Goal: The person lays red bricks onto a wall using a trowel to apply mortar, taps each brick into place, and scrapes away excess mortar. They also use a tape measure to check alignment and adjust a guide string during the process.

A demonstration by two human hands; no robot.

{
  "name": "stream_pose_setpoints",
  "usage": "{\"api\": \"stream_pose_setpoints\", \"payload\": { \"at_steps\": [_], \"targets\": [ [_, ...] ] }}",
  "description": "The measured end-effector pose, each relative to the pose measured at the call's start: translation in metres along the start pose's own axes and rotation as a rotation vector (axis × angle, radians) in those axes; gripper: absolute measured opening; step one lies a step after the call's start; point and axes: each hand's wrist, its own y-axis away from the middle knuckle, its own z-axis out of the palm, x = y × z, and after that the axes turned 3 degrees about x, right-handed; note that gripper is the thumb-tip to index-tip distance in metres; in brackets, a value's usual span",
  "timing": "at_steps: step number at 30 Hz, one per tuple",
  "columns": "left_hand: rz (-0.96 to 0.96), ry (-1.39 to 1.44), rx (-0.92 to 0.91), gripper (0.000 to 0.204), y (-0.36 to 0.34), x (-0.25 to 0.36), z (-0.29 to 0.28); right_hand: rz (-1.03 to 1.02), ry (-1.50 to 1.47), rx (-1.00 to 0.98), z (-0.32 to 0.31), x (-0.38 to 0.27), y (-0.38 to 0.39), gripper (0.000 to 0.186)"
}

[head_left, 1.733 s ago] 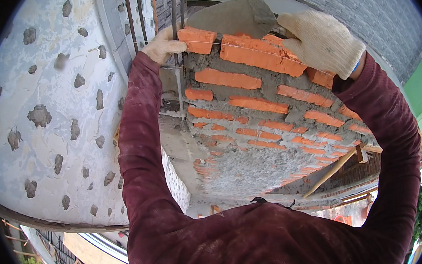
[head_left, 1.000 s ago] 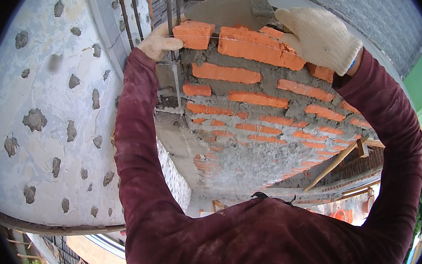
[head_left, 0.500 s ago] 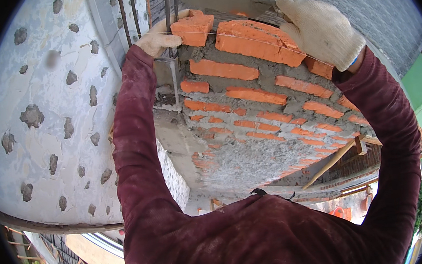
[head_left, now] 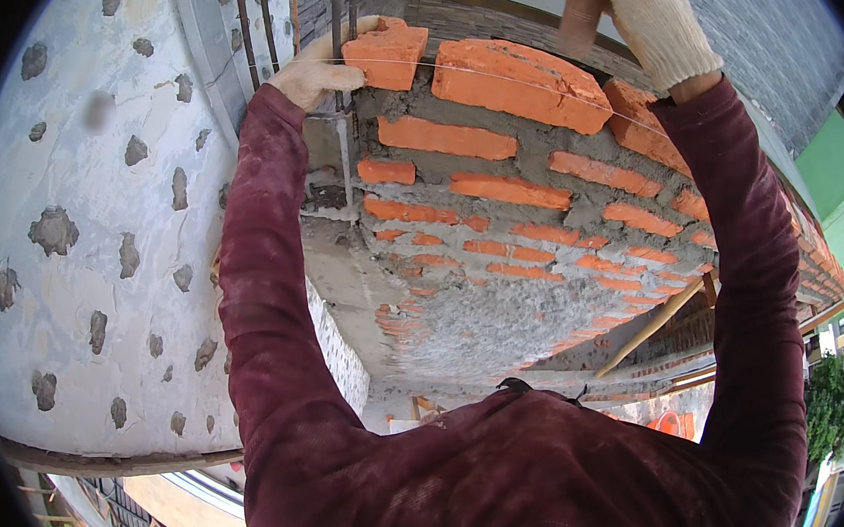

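Note:
My left hand (head_left: 310, 77), in a pale knitted glove, grips a broken orange brick (head_left: 387, 54) at the left end of the wall's top course. Its thumb lies on the near face and its fingers reach behind. My right hand (head_left: 656, 17), gloved too, is raised above the wall, closed round a trowel whose wooden handle (head_left: 581, 17) points down; the blade is out of view. Below that handle lies a longer brick (head_left: 522, 84) bedded in grey mortar (head_left: 532, 143). A thin string (head_left: 485, 65) runs along the top bricks.
Steel bars (head_left: 336, 30) stand upright beside my left hand. A pale wall (head_left: 93, 292) with chipped patches rises on the left. Further along the top course to the right is another brick (head_left: 646, 123). A wooden pole (head_left: 649, 329) leans below the brick wall.
My right hand has lifted up off the top course, and the trowel has turned so its handle points down and its blade has left view. My left hand stays at the broken brick.

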Motion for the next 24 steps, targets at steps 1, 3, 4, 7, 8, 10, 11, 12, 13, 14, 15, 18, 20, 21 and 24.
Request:
{"api": "stream_pose_setpoints", "payload": {
  "at_steps": [1, 3, 4, 7, 8, 10, 11, 12, 13, 14, 15, 18, 20, 21, 24],
  "targets": [
    [-0.012, 0.001, -0.003, 0.102, 0.005, 0.000, -0.008, 0.020, -0.184, 0.026, 0.016, -0.004, -0.012, 0.026],
    [-0.009, 0.001, -0.012, 0.101, 0.004, -0.007, -0.012, 0.027, -0.495, 0.042, 0.048, 0.003, -0.034, 0.019],
    [0.005, -0.006, -0.012, 0.101, 0.001, -0.009, -0.009, 0.031, -0.643, 0.050, 0.059, 0.005, -0.041, 0.016],
    [0.011, -0.046, -0.004, 0.097, 0.008, 0.007, 0.001, 0.054, -0.552, 0.045, 0.075, -0.005, -0.051, 0.016],
    [0.012, -0.050, -0.003, 0.097, 0.009, 0.008, -0.001, 0.001, -0.406, 0.076, 0.077, -0.003, -0.057, 0.017],
    [-0.032, -0.066, -0.005, 0.115, 0.006, 0.007, 0.004, 0.006, -0.302, 0.077, 0.081, -0.011, -0.051, 0.018],
    [-0.019, -0.068, 0.000, 0.114, 0.007, 0.000, 0.002, 0.008, -0.249, 0.078, 0.083, -0.013, -0.049, 0.018],
    [-0.008, -0.081, 0.000, 0.114, 0.005, 0.000, 0.002, -0.024, -0.236, 0.019, 0.085, -0.008, -0.049, 0.018],
    [0.003, -0.094, -0.001, 0.114, 0.003, 0.000, 0.002, -0.056, -0.222, -0.040, 0.087, 0.002, -0.048, 0.018],
    [0.000, -0.103, 0.002, 0.113, 0.003, 0.000, 0.002, -0.087, -0.207, -0.098, 0.088, 0.008, -0.048, 0.017],
    [-0.006, -0.117, 0.011, 0.113, 0.006, 0.003, 0.000, -0.082, -0.234, -0.103, 0.088, 0.006, -0.049, 0.017],
    [-0.008, -0.109, 0.018, 0.113, 0.006, 0.003, -0.003, -0.075, -0.221, -0.054, 0.087, -0.001, -0.049, 0.017],
    [-0.010, -0.081, 0.004, 0.112, 0.002, -0.008, -0.002, -0.071, -0.227, -0.016, 0.089, -0.001, -0.048, 0.018],
    [-0.019, -0.085, -0.002, 0.112, 0.003, -0.004, -0.004, -0.076, -0.245, 0.002, 0.090, -0.004, -0.047, 0.018],
    [-0.030, -0.072, -0.019, 0.112, 0.004, -0.002, -0.010, -0.060, -0.154, -0.105, 0.094, -0.018, -0.040, 0.021]
  ]
}}
